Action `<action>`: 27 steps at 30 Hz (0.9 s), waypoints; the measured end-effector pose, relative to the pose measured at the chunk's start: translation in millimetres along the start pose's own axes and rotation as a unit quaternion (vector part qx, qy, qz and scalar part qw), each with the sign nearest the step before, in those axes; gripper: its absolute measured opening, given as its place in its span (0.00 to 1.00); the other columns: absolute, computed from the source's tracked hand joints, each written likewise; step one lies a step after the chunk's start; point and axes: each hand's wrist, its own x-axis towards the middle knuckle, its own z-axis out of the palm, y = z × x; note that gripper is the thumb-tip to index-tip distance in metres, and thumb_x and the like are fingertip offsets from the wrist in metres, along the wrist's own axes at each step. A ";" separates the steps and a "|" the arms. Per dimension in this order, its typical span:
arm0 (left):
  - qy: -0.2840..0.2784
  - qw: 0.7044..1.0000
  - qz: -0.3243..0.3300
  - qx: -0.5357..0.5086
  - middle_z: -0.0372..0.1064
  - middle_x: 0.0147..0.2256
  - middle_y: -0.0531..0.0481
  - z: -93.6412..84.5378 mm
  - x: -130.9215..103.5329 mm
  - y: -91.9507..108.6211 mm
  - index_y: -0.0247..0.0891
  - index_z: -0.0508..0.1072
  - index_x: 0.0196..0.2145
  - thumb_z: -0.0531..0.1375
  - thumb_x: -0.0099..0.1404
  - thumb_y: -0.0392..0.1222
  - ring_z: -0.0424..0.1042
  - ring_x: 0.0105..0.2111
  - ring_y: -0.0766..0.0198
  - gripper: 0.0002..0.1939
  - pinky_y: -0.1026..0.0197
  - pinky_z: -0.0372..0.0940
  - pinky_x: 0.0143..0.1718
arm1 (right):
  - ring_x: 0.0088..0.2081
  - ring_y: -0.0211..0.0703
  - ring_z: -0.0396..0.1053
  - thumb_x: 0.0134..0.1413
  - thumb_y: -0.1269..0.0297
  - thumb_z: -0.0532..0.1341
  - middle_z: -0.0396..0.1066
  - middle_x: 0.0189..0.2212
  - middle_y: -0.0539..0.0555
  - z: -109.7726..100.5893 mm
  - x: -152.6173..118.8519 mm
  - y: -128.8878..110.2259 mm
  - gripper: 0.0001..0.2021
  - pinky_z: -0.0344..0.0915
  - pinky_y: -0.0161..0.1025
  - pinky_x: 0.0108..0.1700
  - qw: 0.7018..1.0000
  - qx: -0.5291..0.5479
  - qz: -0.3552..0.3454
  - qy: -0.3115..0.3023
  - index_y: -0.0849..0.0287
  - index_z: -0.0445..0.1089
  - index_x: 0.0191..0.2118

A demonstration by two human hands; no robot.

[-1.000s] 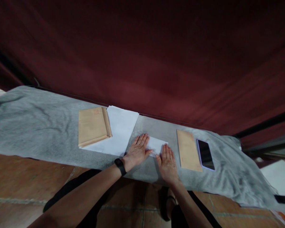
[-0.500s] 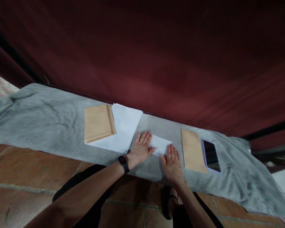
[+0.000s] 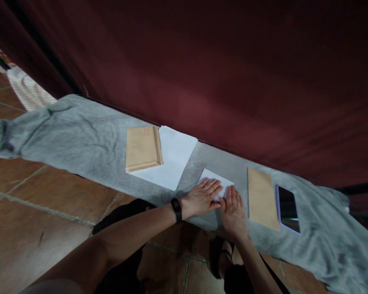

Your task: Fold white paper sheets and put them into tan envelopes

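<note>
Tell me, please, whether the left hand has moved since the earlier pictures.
Yes: the left hand has shifted rightward, away from the large white sheets.

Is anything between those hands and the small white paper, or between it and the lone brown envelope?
The left hand lies on the small white paper, the right hand at its edge; nothing visible intervenes. Toward the lone brown envelope, the right hand lies partly between; otherwise only gray cloth shows there.

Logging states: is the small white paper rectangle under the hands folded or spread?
Probably folded: the white paper rectangle looks far smaller than the large white sheets; the left hand hides part.
</note>
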 end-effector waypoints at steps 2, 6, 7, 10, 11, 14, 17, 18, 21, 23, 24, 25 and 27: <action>-0.002 1.000 0.000 0.004 0.47 0.70 0.41 0.2 -0.3 -0.5 0.35 0.53 0.69 0.45 0.75 0.59 0.42 0.71 0.55 0.34 0.49 0.36 0.70 | 0.69 0.60 0.50 0.72 0.57 0.45 0.49 0.70 0.69 0.4 0.1 2.0 0.31 0.56 0.59 0.65 1.000 0.010 0.006 -0.005 0.66 0.40 0.73; -0.007 1.000 -0.002 0.018 0.46 0.70 0.41 1.7 -0.1 0.3 0.36 0.53 0.69 0.46 0.74 0.60 0.42 0.71 0.55 0.35 0.48 0.36 0.70 | 0.67 0.56 0.56 0.71 0.56 0.45 0.56 0.67 0.67 -0.5 6.1 12.4 0.28 0.57 0.58 0.65 0.998 0.049 0.026 -0.021 0.65 0.51 0.70; -0.007 1.000 -0.003 0.019 0.46 0.71 0.41 2.2 0.1 0.7 0.36 0.53 0.69 0.46 0.74 0.61 0.42 0.71 0.55 0.35 0.48 0.36 0.70 | 0.66 0.55 0.57 0.71 0.56 0.45 0.59 0.66 0.67 -0.9 9.5 16.5 0.27 0.58 0.58 0.64 0.997 0.060 0.031 -0.024 0.64 0.54 0.69; -0.008 1.000 -0.005 0.015 0.45 0.71 0.40 2.0 1.0 1.4 0.36 0.53 0.69 0.45 0.74 0.62 0.42 0.71 0.54 0.35 0.48 0.35 0.70 | 0.64 0.54 0.60 0.70 0.58 0.46 0.64 0.63 0.65 -1.5 23.6 30.2 0.25 0.61 0.56 0.63 0.994 0.096 0.037 -0.027 0.63 0.60 0.66; -0.010 1.000 -0.004 0.013 0.45 0.71 0.40 1.2 1.3 1.5 0.35 0.53 0.69 0.45 0.74 0.62 0.43 0.71 0.54 0.36 0.48 0.35 0.70 | 0.64 0.54 0.61 0.69 0.58 0.46 0.65 0.62 0.65 -1.2 29.0 34.3 0.25 0.61 0.56 0.62 0.993 0.109 0.034 -0.026 0.63 0.60 0.66; -0.020 1.000 -0.003 0.009 0.46 0.70 0.39 -2.0 2.3 1.9 0.33 0.54 0.68 0.45 0.74 0.62 0.44 0.71 0.53 0.36 0.47 0.35 0.70 | 0.61 0.54 0.63 0.69 0.60 0.47 0.66 0.60 0.66 1.8 43.2 42.1 0.25 0.63 0.56 0.60 0.992 0.126 0.018 -0.023 0.64 0.59 0.66; -0.025 1.000 -0.003 0.011 0.46 0.70 0.38 -3.8 2.7 2.7 0.33 0.54 0.68 0.45 0.74 0.62 0.44 0.71 0.52 0.36 0.47 0.35 0.70 | 0.58 0.55 0.65 0.67 0.62 0.49 0.69 0.57 0.66 5.0 52.7 43.3 0.24 0.65 0.55 0.57 0.993 0.118 0.008 -0.020 0.63 0.61 0.64; -0.025 1.000 -0.003 0.013 0.46 0.70 0.38 -3.7 2.6 3.0 0.32 0.54 0.68 0.45 0.74 0.62 0.45 0.71 0.52 0.36 0.46 0.35 0.70 | 0.57 0.55 0.66 0.67 0.63 0.50 0.69 0.56 0.65 5.5 55.0 43.0 0.23 0.66 0.54 0.56 0.993 0.116 0.008 -0.021 0.63 0.63 0.63; -0.027 0.999 -0.003 0.023 0.46 0.70 0.38 -3.1 2.4 3.9 0.32 0.54 0.68 0.45 0.74 0.62 0.44 0.71 0.52 0.36 0.45 0.34 0.70 | 0.52 0.54 0.69 0.64 0.63 0.53 0.71 0.52 0.65 4.0 60.9 41.8 0.22 0.68 0.53 0.53 0.991 0.126 0.032 -0.024 0.63 0.65 0.61; -0.026 0.999 -0.002 0.032 0.45 0.70 0.39 -5.6 3.0 4.4 0.32 0.53 0.69 0.45 0.74 0.61 0.43 0.71 0.52 0.36 0.45 0.34 0.70 | 0.48 0.53 0.70 0.63 0.63 0.53 0.71 0.48 0.64 -0.7 65.3 41.3 0.21 0.69 0.51 0.51 0.987 0.149 0.058 -0.025 0.63 0.67 0.59; -0.024 0.999 0.002 0.037 0.44 0.71 0.40 -8.6 3.8 4.8 0.32 0.52 0.69 0.45 0.74 0.61 0.42 0.71 0.52 0.36 0.45 0.33 0.71 | 0.47 0.52 0.71 0.63 0.63 0.53 0.72 0.46 0.63 -4.4 67.9 41.0 0.19 0.70 0.50 0.50 0.984 0.164 0.066 -0.026 0.62 0.69 0.56; -0.021 0.999 0.009 0.043 0.43 0.71 0.41 -12.8 4.9 5.3 0.32 0.51 0.69 0.46 0.74 0.61 0.40 0.71 0.52 0.37 0.45 0.33 0.71 | 0.45 0.51 0.71 0.63 0.63 0.53 0.72 0.44 0.62 -9.1 70.7 40.8 0.18 0.70 0.49 0.49 0.981 0.180 0.070 -0.021 0.61 0.71 0.53; -0.009 0.998 0.030 0.056 0.39 0.72 0.44 -24.3 7.7 7.2 0.33 0.49 0.70 0.47 0.74 0.59 0.37 0.72 0.53 0.36 0.46 0.33 0.71 | 0.42 0.50 0.72 0.64 0.62 0.53 0.72 0.39 0.59 -20.9 77.1 40.2 0.14 0.70 0.47 0.47 0.974 0.211 0.075 0.014 0.59 0.74 0.46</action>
